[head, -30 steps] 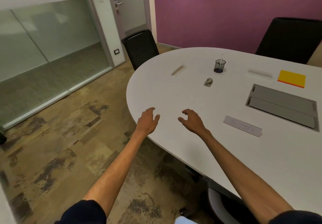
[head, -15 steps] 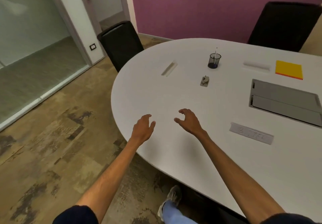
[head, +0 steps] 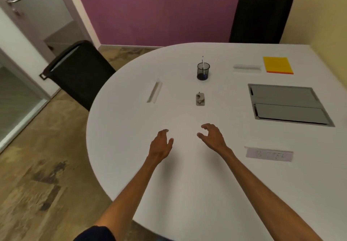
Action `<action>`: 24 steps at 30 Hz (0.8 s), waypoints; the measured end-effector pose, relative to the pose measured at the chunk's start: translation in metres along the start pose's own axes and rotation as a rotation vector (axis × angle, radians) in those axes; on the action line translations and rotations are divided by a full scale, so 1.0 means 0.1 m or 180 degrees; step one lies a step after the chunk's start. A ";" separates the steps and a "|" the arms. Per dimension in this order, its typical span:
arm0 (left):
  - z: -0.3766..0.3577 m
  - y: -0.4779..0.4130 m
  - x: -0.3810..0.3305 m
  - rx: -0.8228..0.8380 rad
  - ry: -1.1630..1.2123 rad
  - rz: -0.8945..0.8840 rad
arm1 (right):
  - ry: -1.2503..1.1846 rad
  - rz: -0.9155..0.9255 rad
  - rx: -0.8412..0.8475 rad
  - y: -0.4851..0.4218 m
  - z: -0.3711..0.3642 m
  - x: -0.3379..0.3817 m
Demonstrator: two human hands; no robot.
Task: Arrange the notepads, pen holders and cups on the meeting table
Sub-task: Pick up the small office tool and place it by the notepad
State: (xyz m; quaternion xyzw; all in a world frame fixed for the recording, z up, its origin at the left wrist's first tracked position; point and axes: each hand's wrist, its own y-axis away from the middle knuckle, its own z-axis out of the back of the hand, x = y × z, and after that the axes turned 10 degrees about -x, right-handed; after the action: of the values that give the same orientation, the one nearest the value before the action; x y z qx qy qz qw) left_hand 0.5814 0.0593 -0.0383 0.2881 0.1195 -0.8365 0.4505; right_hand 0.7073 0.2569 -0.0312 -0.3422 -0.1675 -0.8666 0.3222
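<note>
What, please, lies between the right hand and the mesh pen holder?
In the head view, a small grey metal object lies between the right hand and pen holder.

faint writing on one paper strip, nothing else lettered

a white paper strip (head: pixel 269 154) lying flat on the meeting table (head: pixel 131 128) carries pale handwritten marks, too blurred to read for certain; the first may be a "3" or a "b". the yellow notepad (head: pixel 277 65) shows a blank cover, and the mesh pen holder (head: pixel 203 71) bears no label that can be made out.

Purple wall (head: pixel 169 10), mottled brown floor (head: pixel 37 165), two black chairs (head: pixel 78 72).
</note>
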 end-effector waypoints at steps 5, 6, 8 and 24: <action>-0.14 -0.65 0.00 0.0237 0.0000 -0.0236 | 0.0032 -0.0361 -0.0150 -0.42 -0.08 -0.03; -0.16 -0.77 0.02 0.0317 -0.0022 -0.0304 | 0.0030 -0.0430 -0.0177 -0.51 -0.11 -0.04; -0.21 -1.03 0.04 0.0453 -0.0082 -0.0455 | 0.0016 -0.0552 -0.0246 -0.69 -0.17 -0.03; -0.87 -3.21 -0.19 0.0750 -0.0282 -0.1219 | -0.0314 -0.1037 -0.0904 -2.36 -0.74 -0.21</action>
State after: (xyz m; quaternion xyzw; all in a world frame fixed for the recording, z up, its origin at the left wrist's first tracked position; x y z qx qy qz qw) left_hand 0.3583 0.2938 -0.1158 0.2738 0.0536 -0.9267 0.2516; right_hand 0.5241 0.4016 -0.1149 -0.3945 -0.1124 -0.9044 0.1178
